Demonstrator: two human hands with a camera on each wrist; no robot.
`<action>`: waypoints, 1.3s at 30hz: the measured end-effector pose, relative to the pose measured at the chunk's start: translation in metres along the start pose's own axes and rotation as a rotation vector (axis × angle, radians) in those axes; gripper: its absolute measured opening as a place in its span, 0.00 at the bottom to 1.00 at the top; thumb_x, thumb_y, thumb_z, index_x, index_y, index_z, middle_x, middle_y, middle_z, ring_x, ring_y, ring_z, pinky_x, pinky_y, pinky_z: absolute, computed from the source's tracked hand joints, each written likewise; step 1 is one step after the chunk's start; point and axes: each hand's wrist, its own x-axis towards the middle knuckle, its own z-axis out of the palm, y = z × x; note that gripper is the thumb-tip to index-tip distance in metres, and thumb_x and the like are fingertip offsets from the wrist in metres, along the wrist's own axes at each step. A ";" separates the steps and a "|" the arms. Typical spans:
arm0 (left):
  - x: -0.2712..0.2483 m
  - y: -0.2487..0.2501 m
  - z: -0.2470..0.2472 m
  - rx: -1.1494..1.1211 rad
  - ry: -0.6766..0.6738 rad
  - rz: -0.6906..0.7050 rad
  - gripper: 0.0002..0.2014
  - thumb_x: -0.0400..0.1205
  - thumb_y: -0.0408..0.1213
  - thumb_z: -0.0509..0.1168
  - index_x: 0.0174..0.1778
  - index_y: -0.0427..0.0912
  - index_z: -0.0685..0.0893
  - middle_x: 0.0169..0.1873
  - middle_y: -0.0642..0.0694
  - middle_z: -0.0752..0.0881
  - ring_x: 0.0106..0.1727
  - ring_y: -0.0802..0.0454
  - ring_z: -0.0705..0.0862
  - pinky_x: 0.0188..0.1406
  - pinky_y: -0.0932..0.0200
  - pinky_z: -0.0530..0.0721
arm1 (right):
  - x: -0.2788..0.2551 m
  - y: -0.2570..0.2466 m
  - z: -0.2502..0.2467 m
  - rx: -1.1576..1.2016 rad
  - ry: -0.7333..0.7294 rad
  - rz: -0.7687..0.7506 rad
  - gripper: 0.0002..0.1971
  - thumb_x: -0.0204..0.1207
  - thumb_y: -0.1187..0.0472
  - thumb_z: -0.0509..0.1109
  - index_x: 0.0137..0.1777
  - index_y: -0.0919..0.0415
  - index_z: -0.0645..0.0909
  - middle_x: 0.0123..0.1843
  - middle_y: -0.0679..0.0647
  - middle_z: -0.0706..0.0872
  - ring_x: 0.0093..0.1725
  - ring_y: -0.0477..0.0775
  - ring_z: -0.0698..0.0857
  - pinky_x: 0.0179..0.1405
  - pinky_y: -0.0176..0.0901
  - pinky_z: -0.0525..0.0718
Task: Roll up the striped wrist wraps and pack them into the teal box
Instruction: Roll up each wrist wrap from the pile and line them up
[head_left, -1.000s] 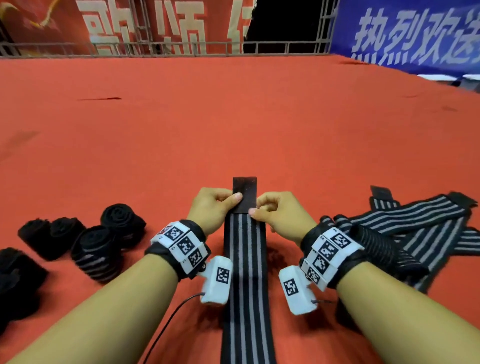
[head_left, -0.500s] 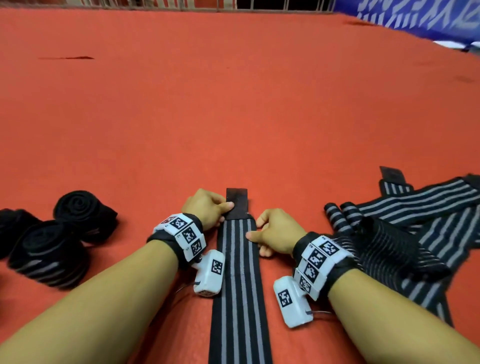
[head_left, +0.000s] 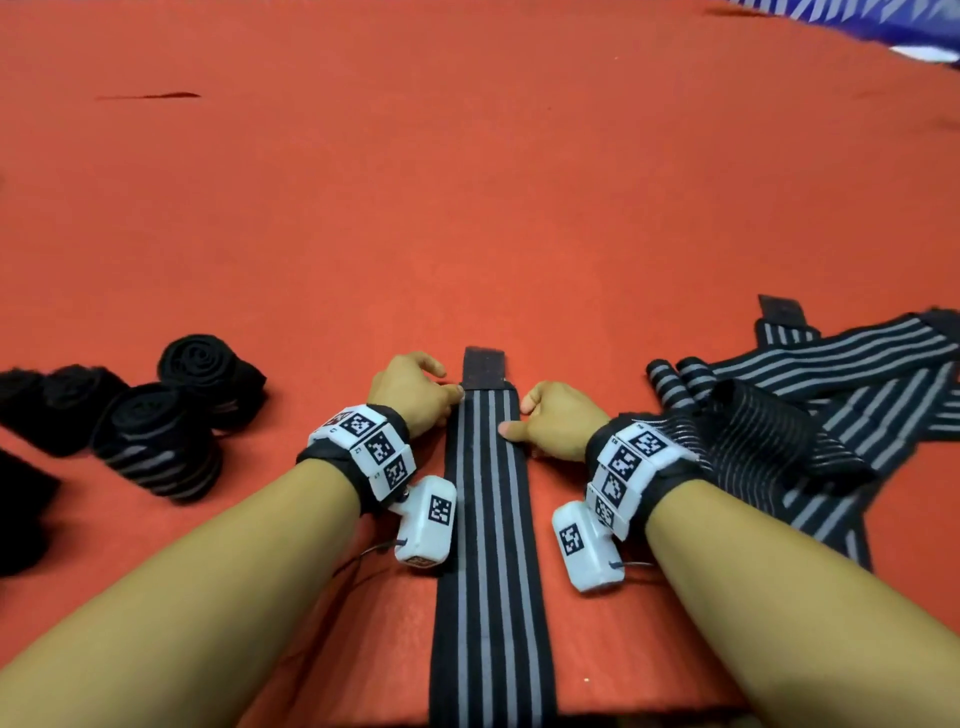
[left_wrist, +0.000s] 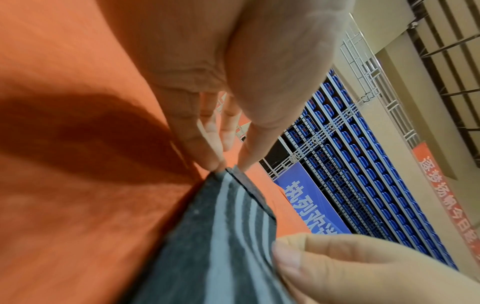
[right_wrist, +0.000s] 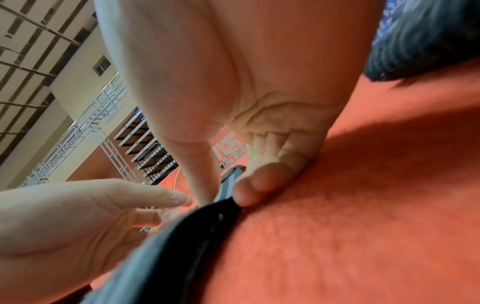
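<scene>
One striped wrist wrap (head_left: 488, 519) lies flat on the red carpet and runs away from me, its dark velcro tab (head_left: 483, 368) at the far end. My left hand (head_left: 418, 395) pinches the wrap's left corner just below the tab; in the left wrist view the left hand (left_wrist: 228, 166) has thumb and fingertips meeting on that corner of the wrap (left_wrist: 228, 216). My right hand (head_left: 548, 423) pinches the right edge, thumb on top; the right wrist view shows the right hand (right_wrist: 226, 195) closed on the wrap's edge (right_wrist: 228, 183). No teal box is in view.
Several rolled wraps (head_left: 156, 441) stand on the carpet at the left, one (head_left: 200, 364) showing its spiral end. A loose pile of unrolled striped wraps (head_left: 831, 395) lies right of my right wrist. A blue banner (head_left: 883, 21) edges the far right.
Both hands slid back from the velcro tab to the two corners of the striped part. The head view has tilted down, and the wrap lies flat.
</scene>
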 end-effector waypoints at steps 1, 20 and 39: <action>-0.011 -0.002 -0.004 -0.001 -0.001 -0.022 0.09 0.77 0.36 0.78 0.43 0.43 0.83 0.26 0.47 0.89 0.29 0.48 0.90 0.40 0.53 0.92 | -0.007 0.000 0.000 0.011 0.000 -0.009 0.13 0.78 0.53 0.77 0.42 0.59 0.79 0.40 0.63 0.93 0.39 0.58 0.90 0.48 0.50 0.88; -0.194 -0.033 -0.021 0.202 -0.169 -0.105 0.17 0.82 0.47 0.73 0.36 0.36 0.89 0.28 0.44 0.92 0.33 0.49 0.93 0.44 0.49 0.93 | -0.157 0.015 0.059 0.048 -0.079 0.014 0.13 0.83 0.61 0.71 0.38 0.62 0.78 0.35 0.64 0.92 0.29 0.55 0.90 0.30 0.38 0.86; -0.225 -0.040 -0.005 -0.648 -0.007 -0.012 0.13 0.80 0.32 0.76 0.58 0.33 0.84 0.44 0.34 0.92 0.44 0.39 0.91 0.52 0.39 0.90 | -0.182 0.037 0.067 0.335 -0.075 -0.055 0.15 0.77 0.59 0.79 0.49 0.75 0.85 0.37 0.59 0.88 0.35 0.52 0.83 0.36 0.44 0.81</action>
